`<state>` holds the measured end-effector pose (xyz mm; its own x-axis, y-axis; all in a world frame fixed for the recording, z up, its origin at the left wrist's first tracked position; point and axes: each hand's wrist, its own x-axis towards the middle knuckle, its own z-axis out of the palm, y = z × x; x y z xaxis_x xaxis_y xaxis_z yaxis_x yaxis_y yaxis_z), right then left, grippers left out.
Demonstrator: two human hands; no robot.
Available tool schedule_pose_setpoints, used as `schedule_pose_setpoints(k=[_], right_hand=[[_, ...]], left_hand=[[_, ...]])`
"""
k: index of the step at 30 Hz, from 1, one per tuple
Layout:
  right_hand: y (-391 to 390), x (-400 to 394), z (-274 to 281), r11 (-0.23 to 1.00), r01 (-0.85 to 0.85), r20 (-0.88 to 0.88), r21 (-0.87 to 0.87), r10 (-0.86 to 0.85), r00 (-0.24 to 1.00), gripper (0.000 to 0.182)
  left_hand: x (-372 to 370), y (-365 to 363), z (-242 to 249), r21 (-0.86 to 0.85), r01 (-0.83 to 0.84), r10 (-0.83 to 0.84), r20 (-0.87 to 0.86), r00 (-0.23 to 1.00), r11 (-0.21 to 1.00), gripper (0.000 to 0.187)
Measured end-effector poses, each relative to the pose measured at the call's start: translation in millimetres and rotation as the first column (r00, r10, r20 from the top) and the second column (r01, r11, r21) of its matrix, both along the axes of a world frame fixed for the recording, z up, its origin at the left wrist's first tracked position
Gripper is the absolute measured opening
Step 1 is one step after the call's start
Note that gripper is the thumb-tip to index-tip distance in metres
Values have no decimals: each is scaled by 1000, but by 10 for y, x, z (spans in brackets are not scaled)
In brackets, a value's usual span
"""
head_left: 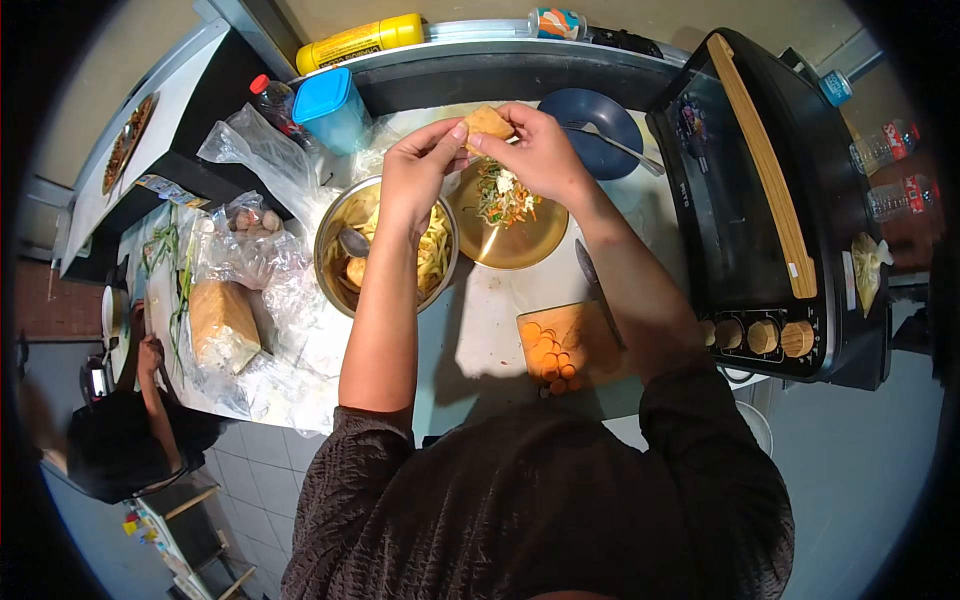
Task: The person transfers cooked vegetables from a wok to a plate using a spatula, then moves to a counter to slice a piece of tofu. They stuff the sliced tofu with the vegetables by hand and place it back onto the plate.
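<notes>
1. Two-handed grip closed — left hand [420,168], right hand [542,152] pinch tan piece [487,123] above plate [520,250], long axis roughly left-right.
2. Pale tabletop [488,320] — orange slices [545,352].
3. Oven [745,190] right; tiled floor [252,470].

Centre of counter [490,345]: plate [520,252], shredded food [505,208] on it. Left of plate: pot [328,285], containing cut strips [432,255] and spoon [353,241]. Behind plate, to right: second plate [600,108], utensil [625,148] across it. Front right: board [598,350] bearing sliced rounds [548,350]. Far right: oven [740,200]. Left of pot: paper bag [222,318]. Back left: lidded container [330,115], bottle [272,98] just beside.
</notes>
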<state>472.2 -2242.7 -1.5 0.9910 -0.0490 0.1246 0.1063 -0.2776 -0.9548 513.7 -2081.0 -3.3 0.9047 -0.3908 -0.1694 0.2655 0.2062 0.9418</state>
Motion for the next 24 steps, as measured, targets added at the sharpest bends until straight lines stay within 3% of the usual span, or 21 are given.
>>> schedule_pose_setpoints(k=[2,8,10,17,19,20,24], right_hand=[[1,7,-16,999,15,59,31,-17,998,27],[9,5,49,999,15,-13,53,-14,1000,25],[28,-24,147,1000,-6,-70,-22,5,998,28],[5,24,-18,995,14,-24,-95,-16,1000,34],[16,11,-37,996,-52,-27,67,54,998,32],[1,7,-37,996,-53,-27,68,55,998,32],[-85,5,-42,979,-161,-116,-123,147,982,29]], left_hand=[[12,-4,-14,-15,-13,13,-12,1000,1000,25],[17,-1,-5,-33,-32,32,-9,999,999,22],[5,5,-5,-18,-56,56,0,998,998,22],[25,42,-56,-10,-61,61,-18,998,998,21],[23,55,-48,8,-80,80,-20,997,997,22],[31,71,-49,8,-80,81,-20,997,997,22],[43,115,-56,82,-8,6,24,1000,997,23]])
